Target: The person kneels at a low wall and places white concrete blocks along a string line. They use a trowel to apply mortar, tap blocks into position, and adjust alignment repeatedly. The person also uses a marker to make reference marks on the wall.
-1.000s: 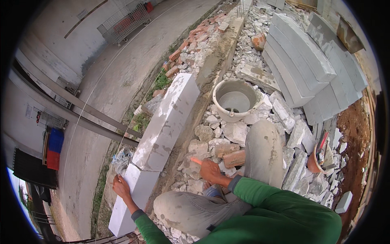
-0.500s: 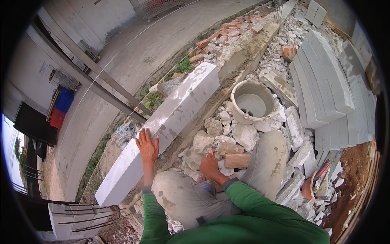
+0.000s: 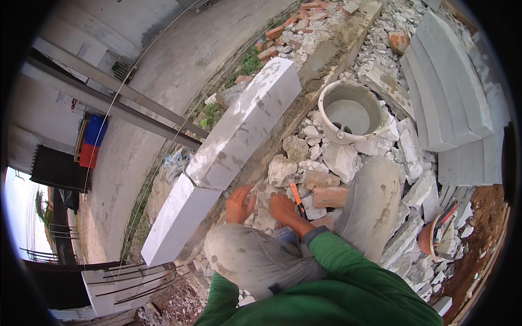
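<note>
My left hand (image 3: 239, 205) is low beside the lower white block (image 3: 176, 217), near the mortar strip (image 3: 321, 62), fingers loosely bent and apart. A longer, wet-spotted white block (image 3: 244, 125) lies end to end with it. My right hand (image 3: 283, 209) is just right of my left, fingers curled with their tips hidden. An orange-and-black tool (image 3: 295, 193) sticks up along its right edge; I cannot tell whether it is gripped. A pale bucket (image 3: 375, 133) of grey mix stands beyond, on rubble.
Stacked grey blocks (image 3: 446, 81) stand at right, near a terracotta-coloured container (image 3: 427, 239) of tools. Broken bricks (image 3: 329, 197) and rubble surround my knees. Strings and steel beams (image 3: 114, 114) cross at left above a concrete path (image 3: 179, 49). Rebar (image 3: 141, 293) projects at lower left.
My left hand has left the block's top and moved right and down, beside my right hand. The orange tool now sits upright at my right hand's outer edge. The view has shifted.
</note>
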The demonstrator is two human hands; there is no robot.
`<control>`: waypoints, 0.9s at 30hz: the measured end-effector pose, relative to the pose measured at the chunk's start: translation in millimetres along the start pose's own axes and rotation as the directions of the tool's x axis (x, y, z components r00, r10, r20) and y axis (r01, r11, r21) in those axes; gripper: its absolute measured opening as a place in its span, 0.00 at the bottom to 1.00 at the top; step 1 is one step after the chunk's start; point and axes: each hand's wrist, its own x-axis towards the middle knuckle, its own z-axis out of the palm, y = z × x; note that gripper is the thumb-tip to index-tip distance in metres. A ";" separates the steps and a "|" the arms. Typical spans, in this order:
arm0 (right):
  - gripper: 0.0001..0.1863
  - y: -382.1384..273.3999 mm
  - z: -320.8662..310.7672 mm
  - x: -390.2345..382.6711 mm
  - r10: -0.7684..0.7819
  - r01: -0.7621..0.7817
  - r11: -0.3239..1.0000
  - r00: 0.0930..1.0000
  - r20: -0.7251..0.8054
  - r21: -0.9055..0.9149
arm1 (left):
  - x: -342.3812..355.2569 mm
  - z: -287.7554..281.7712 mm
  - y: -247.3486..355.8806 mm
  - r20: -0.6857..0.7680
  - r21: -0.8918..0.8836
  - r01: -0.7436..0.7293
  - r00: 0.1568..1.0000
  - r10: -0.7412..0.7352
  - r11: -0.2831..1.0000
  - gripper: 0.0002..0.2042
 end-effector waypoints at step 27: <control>0.15 -2.3 -15.1 -2.8 -0.048 0.038 0.987 0.997 0.059 0.157 | 60.2 -55.7 -70.9 -0.285 0.479 0.172 0.958 -0.034 0.861 0.10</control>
